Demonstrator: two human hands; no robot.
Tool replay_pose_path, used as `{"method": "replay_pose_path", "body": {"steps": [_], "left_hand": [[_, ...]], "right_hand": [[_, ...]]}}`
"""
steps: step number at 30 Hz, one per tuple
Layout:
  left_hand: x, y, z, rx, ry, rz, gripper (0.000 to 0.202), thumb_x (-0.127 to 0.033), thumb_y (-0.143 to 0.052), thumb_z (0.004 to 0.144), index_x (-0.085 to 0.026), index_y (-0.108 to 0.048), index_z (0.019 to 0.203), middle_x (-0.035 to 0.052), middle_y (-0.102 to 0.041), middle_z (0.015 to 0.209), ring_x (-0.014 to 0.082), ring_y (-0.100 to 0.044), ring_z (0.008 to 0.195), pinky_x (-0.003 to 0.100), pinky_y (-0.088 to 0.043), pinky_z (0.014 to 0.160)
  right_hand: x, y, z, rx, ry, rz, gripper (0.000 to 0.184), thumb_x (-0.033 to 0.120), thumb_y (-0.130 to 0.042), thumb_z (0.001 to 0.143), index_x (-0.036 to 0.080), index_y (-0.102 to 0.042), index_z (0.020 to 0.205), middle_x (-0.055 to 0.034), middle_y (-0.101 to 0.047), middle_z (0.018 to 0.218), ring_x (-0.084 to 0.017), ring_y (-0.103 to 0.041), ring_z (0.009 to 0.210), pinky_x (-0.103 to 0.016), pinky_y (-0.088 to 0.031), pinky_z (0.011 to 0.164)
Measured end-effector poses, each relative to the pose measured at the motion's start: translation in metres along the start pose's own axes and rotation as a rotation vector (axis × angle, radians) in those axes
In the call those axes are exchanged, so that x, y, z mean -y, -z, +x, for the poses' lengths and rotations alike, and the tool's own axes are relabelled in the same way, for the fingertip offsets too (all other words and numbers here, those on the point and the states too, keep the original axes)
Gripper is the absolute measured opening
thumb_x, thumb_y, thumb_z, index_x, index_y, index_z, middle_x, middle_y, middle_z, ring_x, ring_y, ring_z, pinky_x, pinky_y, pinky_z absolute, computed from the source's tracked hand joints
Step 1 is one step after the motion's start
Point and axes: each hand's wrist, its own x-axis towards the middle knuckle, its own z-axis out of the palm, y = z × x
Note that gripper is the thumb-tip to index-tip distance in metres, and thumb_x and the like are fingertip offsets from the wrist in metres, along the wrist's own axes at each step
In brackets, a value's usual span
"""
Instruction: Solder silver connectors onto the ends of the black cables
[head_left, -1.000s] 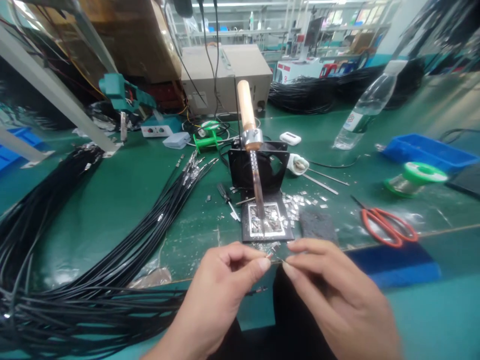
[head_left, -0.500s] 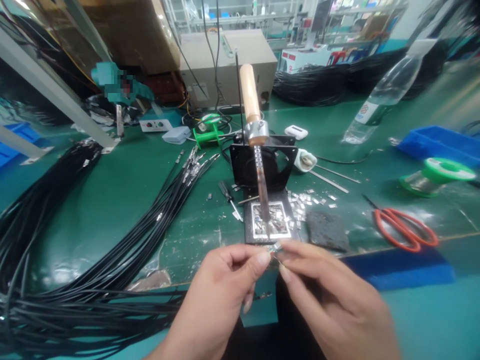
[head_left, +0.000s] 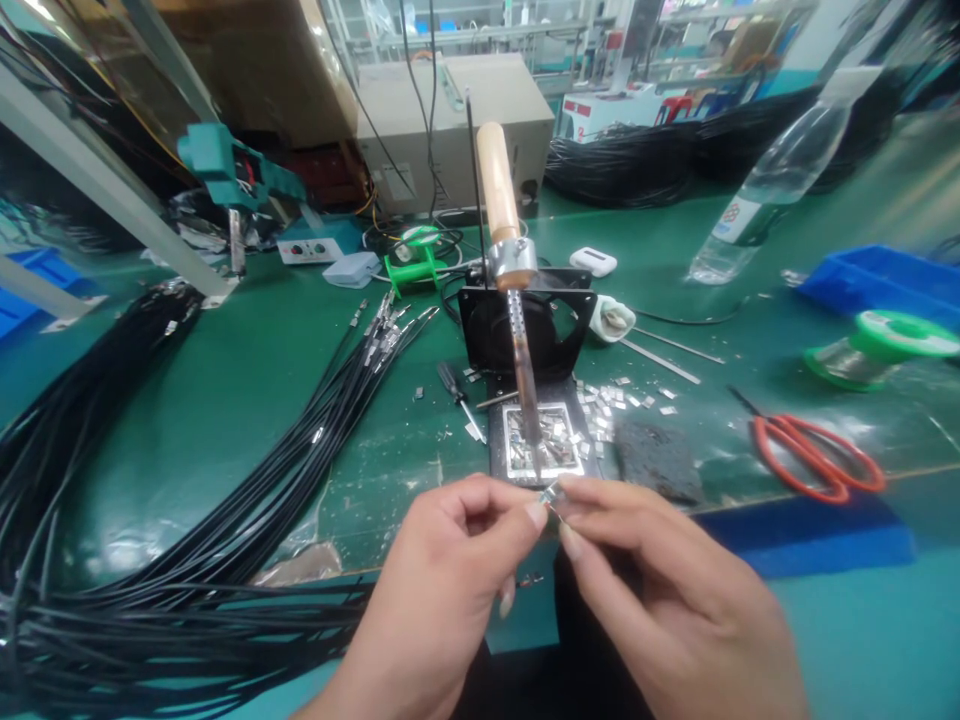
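Both the left hand and right hand pinch a tiny metal piece between fingertips, mostly hidden and too small to identify. It sits just below the soldering iron tip. Beyond, loose metal bits blur together on the table.

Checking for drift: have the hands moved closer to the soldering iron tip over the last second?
Yes. Both hands rose toward the soldering iron tip, fingertips now just below it.

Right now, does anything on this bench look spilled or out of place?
Yes. Small metal pieces lie scattered loose on the green mat right of the soldering iron stand, outside its tray. Nothing looks broken.
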Motion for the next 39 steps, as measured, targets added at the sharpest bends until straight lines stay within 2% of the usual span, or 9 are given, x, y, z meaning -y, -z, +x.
{"method": "replay_pose_path", "body": {"steps": [8,12,18,30,39], "left_hand": [[0.000,0.002,0.004,-0.018,0.012,-0.012,0.025,-0.038,-0.074,0.088,-0.014,-0.072,0.080,0.0012,-0.058,0.072,0.0080,-0.042,0.059,0.021,-0.035,0.056],[0.000,0.002,0.005,-0.011,0.014,-0.027,0.026,-0.038,-0.074,0.088,-0.016,-0.070,0.076,-0.0003,-0.054,0.068,0.0086,-0.042,0.059,0.021,-0.036,0.056],[0.000,0.002,0.008,-0.007,0.013,0.008,0.025,-0.040,-0.072,0.088,-0.015,-0.070,0.080,0.0018,-0.058,0.074,0.0112,-0.044,0.065,0.024,-0.038,0.060],[-0.001,0.000,0.008,-0.022,-0.001,-0.017,0.025,-0.037,-0.074,0.087,-0.015,-0.071,0.076,0.0012,-0.057,0.072,0.0109,-0.044,0.065,0.024,-0.038,0.060],[0.000,0.000,0.006,-0.022,-0.011,-0.022,0.024,-0.036,-0.072,0.089,-0.015,-0.070,0.079,0.0010,-0.056,0.071,0.0105,-0.043,0.065,0.023,-0.038,0.060]], "right_hand": [[0.001,-0.004,0.010,0.004,-0.015,-0.015,0.012,0.012,-0.068,0.090,0.024,-0.072,0.088,0.0062,-0.077,0.106,-0.002,-0.074,0.095,-0.003,-0.051,0.094],[0.002,-0.002,0.013,0.019,-0.026,-0.029,0.012,0.012,-0.068,0.090,0.023,-0.073,0.088,0.0061,-0.077,0.107,-0.002,-0.074,0.095,-0.003,-0.052,0.094],[0.002,-0.004,0.014,0.003,-0.031,-0.016,0.013,0.012,-0.068,0.090,0.024,-0.072,0.090,0.0066,-0.077,0.108,-0.002,-0.074,0.096,-0.005,-0.054,0.093],[0.003,-0.004,0.012,-0.011,-0.047,-0.007,0.010,0.014,-0.070,0.089,0.023,-0.072,0.087,0.0028,-0.077,0.107,-0.007,-0.075,0.091,-0.011,-0.059,0.090],[0.006,-0.008,0.014,-0.008,-0.063,-0.018,0.010,0.015,-0.069,0.089,0.023,-0.073,0.084,0.0037,-0.077,0.107,-0.006,-0.076,0.091,-0.009,-0.057,0.092]]}}
